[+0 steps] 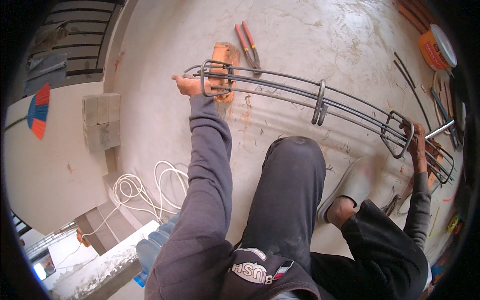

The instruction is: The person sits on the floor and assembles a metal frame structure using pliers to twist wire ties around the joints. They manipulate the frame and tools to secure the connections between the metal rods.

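A long rebar cage of dark steel rods with several bent stirrups stretches across the view. My left hand grips its left end, beside a rectangular stirrup. At the far right end my right hand is closed around the rods next to another stirrup. Two or so stirrups hang together on the rods near the middle. Under the left end lies an orange-brown brick or block. Red-handled pincers lie just beyond the cage, their jaws close to the rods.
Short wire pieces are scattered on the concrete floor. An orange bucket and loose rods are at the far right. To the left are grey blocks, a broom head and a coiled white cable. My shoe stands near the cage.
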The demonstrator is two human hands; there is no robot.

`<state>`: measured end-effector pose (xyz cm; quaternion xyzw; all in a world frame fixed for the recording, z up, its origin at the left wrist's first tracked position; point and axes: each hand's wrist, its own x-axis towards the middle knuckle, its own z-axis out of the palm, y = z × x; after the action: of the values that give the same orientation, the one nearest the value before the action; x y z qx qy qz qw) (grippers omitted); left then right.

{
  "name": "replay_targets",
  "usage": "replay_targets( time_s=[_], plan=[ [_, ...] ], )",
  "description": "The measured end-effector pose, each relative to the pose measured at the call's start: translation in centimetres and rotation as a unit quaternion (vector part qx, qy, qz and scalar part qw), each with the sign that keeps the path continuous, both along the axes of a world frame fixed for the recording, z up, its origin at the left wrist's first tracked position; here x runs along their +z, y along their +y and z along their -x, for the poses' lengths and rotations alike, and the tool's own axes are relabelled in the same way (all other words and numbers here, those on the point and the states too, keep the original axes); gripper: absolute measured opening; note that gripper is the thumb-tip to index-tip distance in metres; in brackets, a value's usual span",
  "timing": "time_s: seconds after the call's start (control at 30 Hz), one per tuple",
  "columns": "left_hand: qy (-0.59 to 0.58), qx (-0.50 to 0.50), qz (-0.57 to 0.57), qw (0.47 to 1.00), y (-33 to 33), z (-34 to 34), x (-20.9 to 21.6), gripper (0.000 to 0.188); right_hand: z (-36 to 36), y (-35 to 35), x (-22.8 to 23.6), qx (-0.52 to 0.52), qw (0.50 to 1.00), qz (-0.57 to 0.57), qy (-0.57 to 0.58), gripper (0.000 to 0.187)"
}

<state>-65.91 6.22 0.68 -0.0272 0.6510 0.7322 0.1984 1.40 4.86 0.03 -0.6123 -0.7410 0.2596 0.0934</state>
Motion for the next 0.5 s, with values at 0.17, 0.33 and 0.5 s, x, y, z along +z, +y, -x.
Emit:
replay_targets(
  time_s=[0.17, 0.33, 0.5],
  plan=[
    [0.021, 0.022, 0.029, 0.999, 1.2, -1.7, 0.3, 0.075, -1.3, -0.1, -0.9, -0.08, 0.992, 0.077, 0.054, 0.021],
    [-0.011, 0.085, 0.006, 0.996, 1.9, -3.0, 1.4, 0.068, 1.8, -1.1, 2.6, -0.023, 0.997, -0.073, 0.021, 0.024],
    [0.01, 0.071, 0.001, 0.997, 1.9, -2.0, 0.0, 0.062, 6.3, 0.4, 11.5, 0.056, 0.983, -0.172, 0.044, 0.029]
  ],
)
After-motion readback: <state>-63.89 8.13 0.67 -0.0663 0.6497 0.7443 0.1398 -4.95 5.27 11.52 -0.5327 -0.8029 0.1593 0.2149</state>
